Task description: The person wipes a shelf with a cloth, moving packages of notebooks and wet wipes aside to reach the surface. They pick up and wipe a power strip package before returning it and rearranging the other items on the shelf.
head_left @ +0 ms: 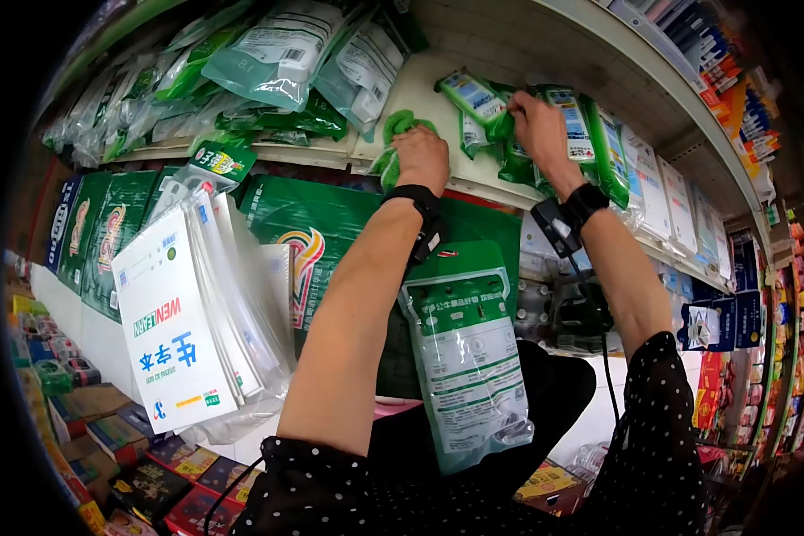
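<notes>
On the shelf board, my left hand [420, 154] is closed over a bunched green cloth [402, 125], pressing it near the front edge. To its right, my right hand [545, 134] pinches the end of a small green packet [475, 96] with a blue-and-white label. Similar green packets [606, 152] stand and lean around that hand, partly hidden by it. Below my forearms, a green-and-clear plastic pouch [472, 375] with printed text rests on my lap. Both wrists wear black straps with small devices.
Bagged green goods [277, 54] are piled on the shelf's left. Below hang white exercise books [183, 330] in plastic, beside a green carton [277, 205]. White boxed items [674, 196] line the right end of the shelf. Stacked boxes [152, 491] lie on the floor at lower left.
</notes>
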`<state>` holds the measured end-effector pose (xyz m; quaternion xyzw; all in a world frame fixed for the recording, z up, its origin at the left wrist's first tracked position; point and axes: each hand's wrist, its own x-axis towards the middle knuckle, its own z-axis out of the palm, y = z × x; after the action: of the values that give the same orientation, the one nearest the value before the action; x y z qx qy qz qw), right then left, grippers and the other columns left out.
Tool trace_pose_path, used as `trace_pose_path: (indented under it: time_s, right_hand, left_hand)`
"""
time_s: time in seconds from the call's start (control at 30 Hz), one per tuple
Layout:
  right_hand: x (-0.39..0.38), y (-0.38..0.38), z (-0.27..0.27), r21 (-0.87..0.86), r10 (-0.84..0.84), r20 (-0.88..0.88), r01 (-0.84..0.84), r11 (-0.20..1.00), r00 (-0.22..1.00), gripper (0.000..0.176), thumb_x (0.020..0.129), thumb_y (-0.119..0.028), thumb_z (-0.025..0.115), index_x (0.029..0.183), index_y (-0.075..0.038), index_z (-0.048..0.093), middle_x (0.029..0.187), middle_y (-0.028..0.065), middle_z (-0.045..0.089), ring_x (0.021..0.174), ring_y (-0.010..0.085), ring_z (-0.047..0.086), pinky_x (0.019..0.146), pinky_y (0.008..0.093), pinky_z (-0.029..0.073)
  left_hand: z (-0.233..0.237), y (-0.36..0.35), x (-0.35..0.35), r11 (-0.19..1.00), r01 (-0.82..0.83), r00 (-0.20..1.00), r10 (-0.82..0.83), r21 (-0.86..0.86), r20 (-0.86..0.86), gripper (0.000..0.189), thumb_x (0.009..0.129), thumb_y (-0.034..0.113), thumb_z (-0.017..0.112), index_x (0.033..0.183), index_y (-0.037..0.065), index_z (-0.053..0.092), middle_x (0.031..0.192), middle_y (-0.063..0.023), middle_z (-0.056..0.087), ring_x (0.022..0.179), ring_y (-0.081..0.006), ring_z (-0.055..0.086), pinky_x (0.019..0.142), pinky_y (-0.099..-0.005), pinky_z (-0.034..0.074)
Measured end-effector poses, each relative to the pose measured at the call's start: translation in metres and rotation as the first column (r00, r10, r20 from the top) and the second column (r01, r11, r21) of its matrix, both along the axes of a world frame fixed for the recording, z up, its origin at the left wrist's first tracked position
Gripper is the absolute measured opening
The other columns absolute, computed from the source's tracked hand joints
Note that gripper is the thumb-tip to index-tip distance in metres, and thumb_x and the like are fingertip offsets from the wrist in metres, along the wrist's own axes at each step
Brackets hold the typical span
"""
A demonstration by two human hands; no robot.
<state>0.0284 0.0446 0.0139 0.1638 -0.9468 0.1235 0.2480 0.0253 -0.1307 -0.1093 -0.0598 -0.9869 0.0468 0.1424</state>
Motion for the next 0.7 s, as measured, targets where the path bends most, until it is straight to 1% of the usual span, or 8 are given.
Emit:
trace_pose_path:
  time_s: [0.07,0.1,0.2,0.3,0.4,0.47,0.53,0.7]
  right_hand:
    - [0.021,0.004,-0.007,0.061,-0.056,0.046,0.053,0.997,0.997,0.015,0.079,-0.004,0.055,0.093,-0.008,0.061,0.078,0.0169,0.064,0.075,0.0386,0.061,0.065,0.0438,0.048]
    - [0.031,0.000,-0.008,0.080,-0.119,0.132,0.109,0.991,0.984,0.023,0.077,-0.002,0.054,0.098,-0.008,0.061,0.085,0.0154,0.065,0.086,0.0371,0.061,0.073,0.0436,0.049]
    - [0.047,-0.011,-0.025,0.181,0.130,-0.293,-0.079,0.980,0.947,0.031,0.074,-0.001,0.054,0.104,-0.008,0.061,0.099,0.0113,0.065,0.106,0.0331,0.056,0.091,0.0452,0.044]
    - [0.065,-0.036,-0.037,0.359,0.326,-0.081,-0.278,0.891,0.942,0.039,0.073,-0.001,0.054,0.111,-0.007,0.059,0.113,0.0077,0.062,0.122,0.0288,0.047,0.107,0.0503,0.027]
    - [0.071,-0.045,-0.058,0.450,0.223,0.236,-0.310,0.838,0.946,0.036,0.073,-0.009,0.060,0.109,-0.008,0.061,0.112,0.0052,0.064,0.125,0.0275,0.045,0.111,0.0517,0.017]
    - [0.069,-0.041,-0.067,0.380,0.192,0.247,-0.278,0.882,0.950,0.037,0.074,-0.007,0.058,0.111,-0.010,0.061,0.115,0.0045,0.063,0.126,0.0252,0.044,0.113,0.0524,0.011]
    - [0.071,-0.038,-0.067,0.340,0.169,0.282,-0.263,0.903,0.944,0.043,0.074,-0.003,0.054,0.116,-0.012,0.060,0.120,0.0028,0.061,0.128,0.0235,0.042,0.113,0.0526,0.012]
    - [0.067,-0.043,-0.069,0.344,0.053,0.378,-0.193,0.919,0.924,0.042,0.077,-0.007,0.055,0.117,-0.017,0.061,0.125,-0.0007,0.058,0.129,0.0204,0.041,0.114,0.0515,0.007]
  left_hand:
    - [0.004,-0.002,0.002,1.000,0.022,1.000,-0.022,0.002,0.011,0.020,0.082,0.015,0.055,0.095,0.010,0.069,0.102,-0.0085,0.063,0.094,-0.0228,0.062,0.074,-0.0355,0.050]
    - [0.009,-0.004,0.006,0.999,0.034,0.999,-0.034,-0.007,0.001,0.019,0.081,0.014,0.055,0.094,0.009,0.069,0.100,-0.0099,0.063,0.093,-0.0239,0.062,0.073,-0.0360,0.051]
    - [0.032,-0.017,0.009,0.981,0.122,0.983,-0.141,0.152,0.121,0.023,0.083,0.012,0.054,0.100,0.004,0.067,0.101,-0.0153,0.065,0.093,-0.0291,0.064,0.076,-0.0387,0.053]
    - [0.049,-0.035,0.012,0.958,0.254,0.955,-0.270,0.136,0.119,0.022,0.081,0.011,0.055,0.096,0.003,0.068,0.098,-0.0148,0.067,0.090,-0.0290,0.066,0.074,-0.0370,0.054]
    - [0.053,-0.063,0.003,0.905,0.411,0.872,-0.426,0.113,0.241,0.028,0.074,0.006,0.060,0.101,0.006,0.067,0.103,-0.0155,0.065,0.099,-0.0322,0.062,0.085,-0.0387,0.050]
    - [0.077,-0.086,0.008,0.822,0.541,0.750,-0.568,0.180,0.340,0.034,0.071,0.002,0.061,0.104,0.008,0.066,0.107,-0.0164,0.063,0.106,-0.0331,0.058,0.092,-0.0390,0.046]
    - [0.094,-0.095,0.013,0.825,0.540,0.689,-0.547,0.165,0.476,0.040,0.070,-0.001,0.060,0.108,0.010,0.065,0.110,-0.0186,0.061,0.112,-0.0334,0.052,0.099,-0.0389,0.040]
    - [0.128,-0.092,0.016,0.838,0.544,0.670,-0.455,0.028,0.587,0.030,0.071,0.002,0.060,0.100,0.006,0.065,0.102,-0.0196,0.062,0.103,-0.0346,0.057,0.089,-0.0408,0.045]
